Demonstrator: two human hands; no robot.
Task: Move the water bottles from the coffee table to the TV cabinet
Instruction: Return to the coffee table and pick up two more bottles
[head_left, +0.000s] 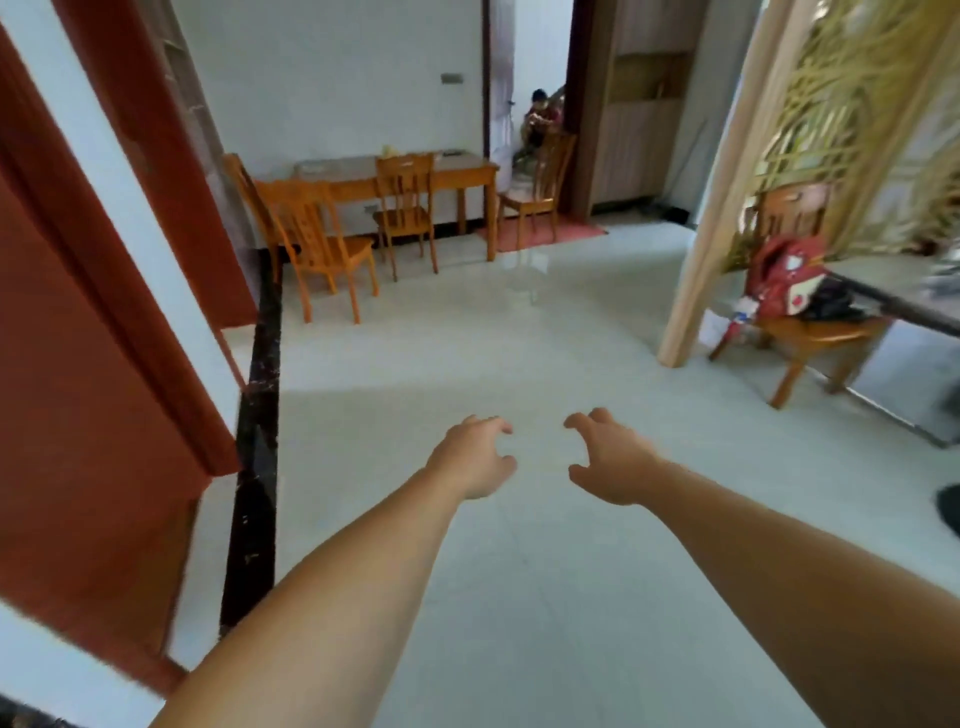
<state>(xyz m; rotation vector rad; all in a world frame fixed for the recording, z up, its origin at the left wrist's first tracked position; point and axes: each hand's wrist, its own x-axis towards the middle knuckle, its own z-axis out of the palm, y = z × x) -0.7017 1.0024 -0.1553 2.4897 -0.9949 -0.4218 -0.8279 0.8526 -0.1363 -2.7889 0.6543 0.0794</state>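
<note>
Both my arms reach forward over a pale tiled floor. My left hand (475, 457) and my right hand (608, 457) hang side by side a short gap apart, fingers curled and spread, holding nothing. No water bottle, coffee table or TV cabinet shows clearly in this view. At the far right, a grey surface with a dark edge (893, 301) enters the frame; I cannot tell what piece of furniture it is.
A wooden dining table (467, 174) with several orange chairs stands against the far wall. A red-brown door (104, 364) is close on my left. A wooden post (717, 208) and a chair with a red backpack (784, 283) are on the right. A person sits in the far doorway.
</note>
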